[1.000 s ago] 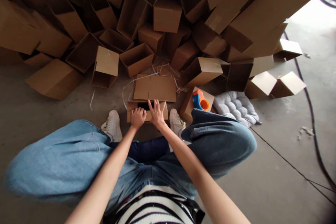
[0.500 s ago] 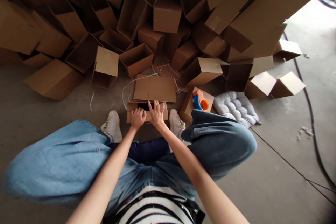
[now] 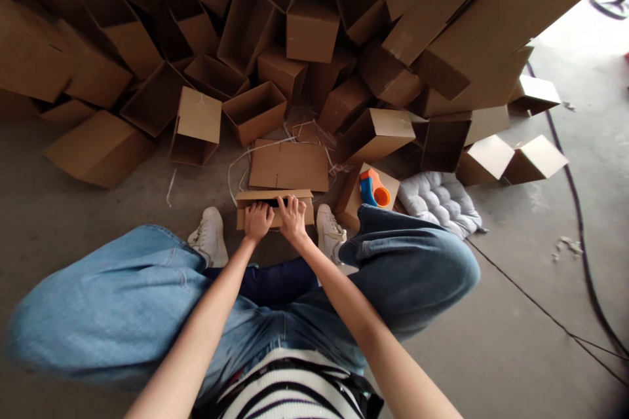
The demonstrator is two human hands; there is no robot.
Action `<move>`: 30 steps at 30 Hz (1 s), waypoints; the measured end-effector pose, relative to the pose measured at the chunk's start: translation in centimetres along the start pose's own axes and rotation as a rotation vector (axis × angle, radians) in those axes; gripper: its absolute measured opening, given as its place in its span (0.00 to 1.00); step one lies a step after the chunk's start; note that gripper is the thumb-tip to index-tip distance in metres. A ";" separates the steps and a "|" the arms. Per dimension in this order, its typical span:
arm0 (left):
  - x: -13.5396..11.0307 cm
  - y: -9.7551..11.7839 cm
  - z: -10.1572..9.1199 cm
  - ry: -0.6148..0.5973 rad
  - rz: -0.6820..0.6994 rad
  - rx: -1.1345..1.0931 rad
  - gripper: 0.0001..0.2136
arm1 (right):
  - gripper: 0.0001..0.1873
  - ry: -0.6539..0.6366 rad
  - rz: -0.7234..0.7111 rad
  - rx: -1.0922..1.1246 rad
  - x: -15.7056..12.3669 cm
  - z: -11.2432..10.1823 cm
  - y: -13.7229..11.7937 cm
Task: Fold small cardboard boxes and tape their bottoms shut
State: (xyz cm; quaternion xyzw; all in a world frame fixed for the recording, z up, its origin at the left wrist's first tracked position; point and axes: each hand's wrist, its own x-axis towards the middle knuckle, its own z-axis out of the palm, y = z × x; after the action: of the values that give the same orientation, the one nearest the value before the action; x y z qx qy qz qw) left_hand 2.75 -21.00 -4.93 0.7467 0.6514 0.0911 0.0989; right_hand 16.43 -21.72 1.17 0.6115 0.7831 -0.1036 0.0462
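Note:
A cardboard box (image 3: 240, 217) sits on the floor between my white shoes, with a narrow dark gap along its top. My left hand (image 3: 258, 220) curls its fingers over the box's near flap, at the edge of the gap. Beside it, my right hand (image 3: 293, 217) has bent fingers reaching across the gap onto the far flap (image 3: 270, 195), which leans toward me. Parts of both hands' fingertips are hidden. Just beyond lies a stack of flat folded cardboard (image 3: 289, 165).
An orange and blue tape dispenser (image 3: 373, 188) rests on a carton (image 3: 349, 200) to the right, near a grey tufted cushion (image 3: 439, 203). Open boxes (image 3: 254, 111) pile up ahead. Loose white straps (image 3: 240, 158) lie around the flat stack. A black cable (image 3: 583, 229) crosses the floor at right.
The box's far flap has tipped toward me and the dark gap has narrowed. My right fingers have bent and drawn nearer with it. My left hand has stayed nearly still.

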 end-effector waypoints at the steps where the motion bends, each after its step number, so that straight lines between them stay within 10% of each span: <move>1: 0.0 0.0 0.0 -0.006 0.007 0.000 0.17 | 0.43 0.003 0.003 -0.003 0.0 0.0 0.0; 30: -1.1 -0.8 2.1 0.212 -0.038 -0.201 0.18 | 0.41 -0.047 0.014 -0.022 0.2 -0.9 -0.5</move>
State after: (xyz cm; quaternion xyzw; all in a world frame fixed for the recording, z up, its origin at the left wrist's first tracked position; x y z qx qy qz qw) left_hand 2.37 -22.08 -7.17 0.7066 0.6600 0.2322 0.1058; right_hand 15.92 -21.42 2.01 0.6139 0.7785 -0.1091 0.0720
